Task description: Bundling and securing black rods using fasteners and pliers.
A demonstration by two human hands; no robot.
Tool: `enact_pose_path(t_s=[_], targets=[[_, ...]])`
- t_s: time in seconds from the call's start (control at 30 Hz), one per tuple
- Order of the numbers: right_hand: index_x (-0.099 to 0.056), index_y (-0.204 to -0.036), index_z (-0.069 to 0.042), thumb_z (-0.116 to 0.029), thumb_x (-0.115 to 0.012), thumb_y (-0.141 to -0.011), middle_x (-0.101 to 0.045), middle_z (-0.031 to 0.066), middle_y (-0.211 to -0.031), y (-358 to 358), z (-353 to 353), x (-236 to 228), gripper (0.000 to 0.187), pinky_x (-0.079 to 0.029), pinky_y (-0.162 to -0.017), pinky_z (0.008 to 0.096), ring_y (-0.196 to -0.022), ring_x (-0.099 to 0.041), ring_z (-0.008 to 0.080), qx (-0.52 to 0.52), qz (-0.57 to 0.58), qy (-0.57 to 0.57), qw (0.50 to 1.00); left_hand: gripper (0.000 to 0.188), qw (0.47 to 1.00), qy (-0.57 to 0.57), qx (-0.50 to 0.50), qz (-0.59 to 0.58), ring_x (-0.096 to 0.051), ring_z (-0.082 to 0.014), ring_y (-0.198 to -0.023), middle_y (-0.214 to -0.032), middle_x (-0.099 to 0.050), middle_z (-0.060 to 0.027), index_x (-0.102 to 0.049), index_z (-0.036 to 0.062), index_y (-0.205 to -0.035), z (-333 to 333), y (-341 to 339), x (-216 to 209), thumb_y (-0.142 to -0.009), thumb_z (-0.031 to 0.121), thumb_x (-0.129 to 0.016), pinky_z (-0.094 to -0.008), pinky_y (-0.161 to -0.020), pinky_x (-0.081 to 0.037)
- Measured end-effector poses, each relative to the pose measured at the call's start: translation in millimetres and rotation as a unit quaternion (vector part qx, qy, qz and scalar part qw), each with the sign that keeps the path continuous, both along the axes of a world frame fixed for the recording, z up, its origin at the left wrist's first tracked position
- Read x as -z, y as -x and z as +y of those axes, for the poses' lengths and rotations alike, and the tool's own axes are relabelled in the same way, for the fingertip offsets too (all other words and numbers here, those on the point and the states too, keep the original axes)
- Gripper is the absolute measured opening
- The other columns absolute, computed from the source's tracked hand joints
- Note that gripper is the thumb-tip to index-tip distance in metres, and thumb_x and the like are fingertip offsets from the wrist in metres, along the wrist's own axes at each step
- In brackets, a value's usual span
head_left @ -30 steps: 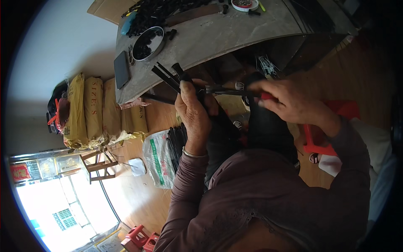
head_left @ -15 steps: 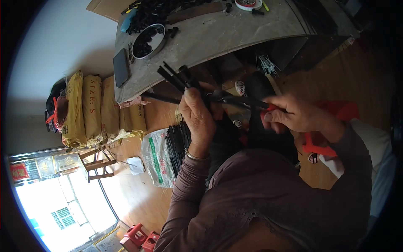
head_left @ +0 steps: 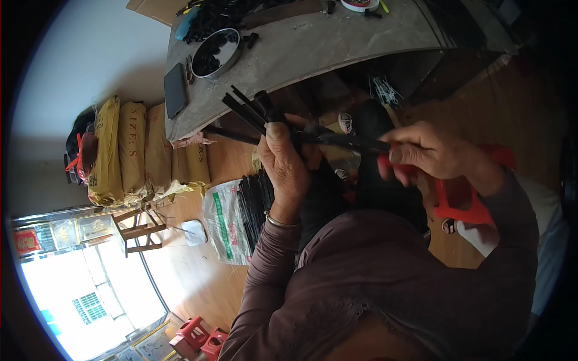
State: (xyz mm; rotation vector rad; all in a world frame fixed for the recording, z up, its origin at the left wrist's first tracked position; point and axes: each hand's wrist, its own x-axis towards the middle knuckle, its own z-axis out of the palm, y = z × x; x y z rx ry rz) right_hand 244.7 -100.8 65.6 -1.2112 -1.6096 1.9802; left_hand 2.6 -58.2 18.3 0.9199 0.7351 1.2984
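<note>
Left hand [head_left: 284, 159]: grips black rods [head_left: 244, 113]
Right hand [head_left: 424, 150]: grips red-handled tool [head_left: 355, 141]
Risk: slack grip may spill rods

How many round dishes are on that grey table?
2: a metal bowl on the left of the table, and a white dish at the picture's top edge, partly cut off. Others may be hidden by the black pile or out of view.

Slim black rods [head_left: 244, 112] slant leftward near a dark tool [head_left: 356, 142].
</note>
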Motion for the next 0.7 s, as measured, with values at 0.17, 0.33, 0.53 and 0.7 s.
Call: enact_pose_path(t_s=[0.17,0.33,0.53,0.7], targets=[[-0.056,-0.083,-0.001,-0.039,-0.065,-0.088,-0.057,0.0055,-0.056,4.6,-14.6,29.4,0.04,-0.044,-0.039,0.0258,-0.041,-0.055,0.0133,0.003,0.236,0.233,0.944,0.065,0.991,-0.055,-0.006,0.12,-0.037,-0.0101,-0.037,-0.05,-0.04,-0.0011,-0.056,-0.0019,-0.09,-2.1,-4.8,0.1,-0.096,0.059,-0.035,-0.0241,-0.036,-0.032],[-0.054,-0.095,-0.002,-0.011,-0.066,-0.077,-0.06,0.0069,-0.07,-9.3,17.9,-2.9,0.024,-0.046,-0.047,0.0253,-0.051,-0.057,0.015,-0.105,-0.027,0.181,0.977,0.059,0.993,-0.047,0.006,0.109,-0.039,-0.0088,-0.038,-0.051,-0.043,-0.001,-0.057,-0.0016,-0.091,-2.1,-3.1,-1.7,-0.098,0.054,-0.038,-0.023,-0.038,-0.032],[-0.057,-0.103,0.001,-0.023,-0.065,-0.087,-0.062,0.0078,-0.081,5.3,6.2,7.3,0.03,-0.05,-0.065,0.031,-0.073,-0.063,0.0194,0.038,-0.102,-0.389,0.915,0.054,0.998,-0.025,0.003,0.064,-0.041,-0.0073,-0.04,-0.052,-0.046,-0.0009,-0.058,-0.0014,-0.093,0.3,0.6,-0.2,-0.099,0.049,-0.04,-0.0216,-0.04,-0.032],[-0.056,-0.096,-0.001,-0.031,-0.064,-0.09,-0.059,0.0071,-0.066,13.4,-23.3,19.5,0.031,-0.046,-0.044,0.0246,-0.046,-0.054,0.0143,0.049,0.156,0.182,0.97,0.05,0.997,-0.062,0.033,0.035,-0.043,-0.007,-0.041,-0.056,-0.048,-0.0011,-0.057,-0.0019,-0.094,-0.1,1.6,3.7,-0.099,0.046,-0.044,-0.0208,-0.04,-0.034]])
